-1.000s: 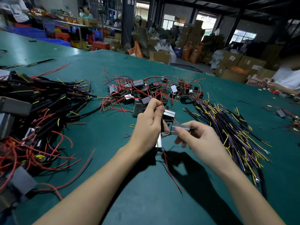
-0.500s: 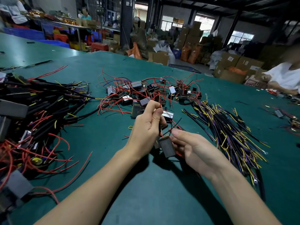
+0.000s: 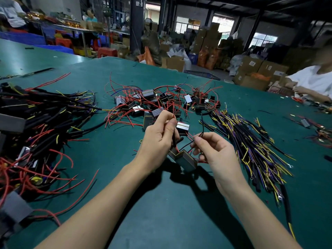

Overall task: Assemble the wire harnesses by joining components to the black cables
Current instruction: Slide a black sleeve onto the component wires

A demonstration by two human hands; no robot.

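Left hand (image 3: 158, 139) pinches black sleeved cable (image 3: 173, 141) mid-frame; right hand (image 3: 213, 151) pinches thin black lead (image 3: 202, 130). Dangling grey box component (image 3: 186, 161) cd tug lead loose.

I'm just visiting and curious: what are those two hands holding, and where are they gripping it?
The left hand pinches a black cable near its top end. The right hand pinches a thin black wire. The grey box component hangs between them.

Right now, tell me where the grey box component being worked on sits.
In the head view, the grey box component hangs low between the left hand and right hand, just above the green table, near centre.
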